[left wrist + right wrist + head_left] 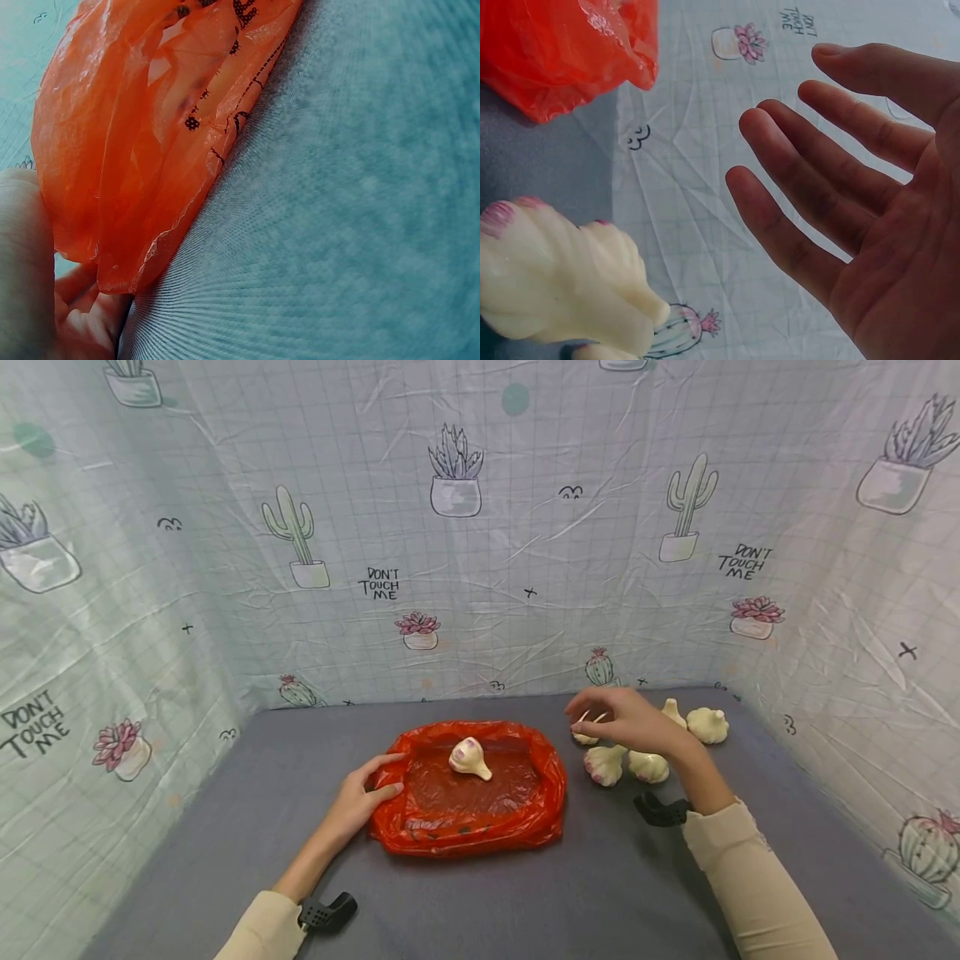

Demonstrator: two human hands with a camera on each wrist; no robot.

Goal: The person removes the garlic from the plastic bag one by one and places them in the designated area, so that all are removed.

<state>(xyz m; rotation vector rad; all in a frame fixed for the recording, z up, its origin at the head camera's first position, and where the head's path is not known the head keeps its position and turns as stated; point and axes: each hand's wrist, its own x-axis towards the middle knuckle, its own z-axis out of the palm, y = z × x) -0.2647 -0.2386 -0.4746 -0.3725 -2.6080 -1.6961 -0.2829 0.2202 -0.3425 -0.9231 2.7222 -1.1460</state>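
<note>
A red plastic bag point(552, 777) lies with its mouth spread wide and its rim rolled out. Inside it rests one garlic bulb point(468, 757), stem toward the lower right. My left hand point(352, 806) holds the bag's left edge between thumb and fingers; part of those fingers is hidden behind the plastic in the left wrist view. Over a group of garlic bulbs point(603, 766) to the right of the bag hovers my right hand point(633, 718). Its fingers are spread and slightly bent, and the palm holds nothing in the right wrist view.
Another garlic bulb point(707, 725) sits at the far right of the group, near the back of the grey tabletop point(480, 902). A printed cloth point(487, 552) with potted plants hangs behind and along both sides. Each wrist wears a black device point(330, 912).
</note>
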